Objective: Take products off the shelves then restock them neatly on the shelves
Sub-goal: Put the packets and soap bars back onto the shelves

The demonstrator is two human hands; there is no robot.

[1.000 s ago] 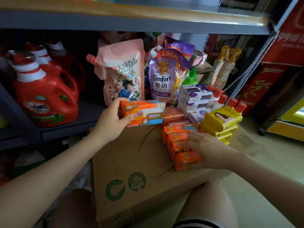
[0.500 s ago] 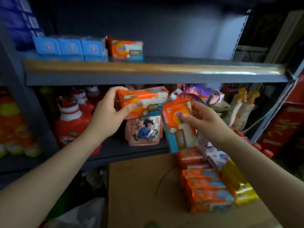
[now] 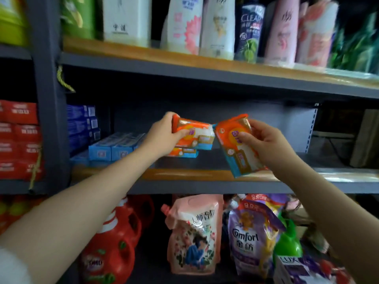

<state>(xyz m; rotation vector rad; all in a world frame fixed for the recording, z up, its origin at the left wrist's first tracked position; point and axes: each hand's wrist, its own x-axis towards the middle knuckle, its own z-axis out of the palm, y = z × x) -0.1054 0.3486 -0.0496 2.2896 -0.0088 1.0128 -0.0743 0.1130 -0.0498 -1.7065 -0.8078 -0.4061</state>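
- Left hand (image 3: 162, 138) lifts its orange soap pack (image 3: 193, 134) from carton height up over the middle shelf (image 3: 205, 188).
- Right hand (image 3: 266, 144) now grips a second soap pack (image 3: 238, 144), raised alongside.

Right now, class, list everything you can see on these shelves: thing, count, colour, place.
Soap packs: three, orange; one in each hand, one lying on the middle shelf.
Blue boxes: several, middle shelf, left.
Red packs: stack, far left bay.
Bottles: row, white, pink, dark, green; top shelf.
Detergent jugs: red, bottom shelf.
Refill pouches: pink, purple; bottom shelf.
Green bottle: one, bottom right.
Left hand: grip on a pack.
Right hand: grip on a pack.
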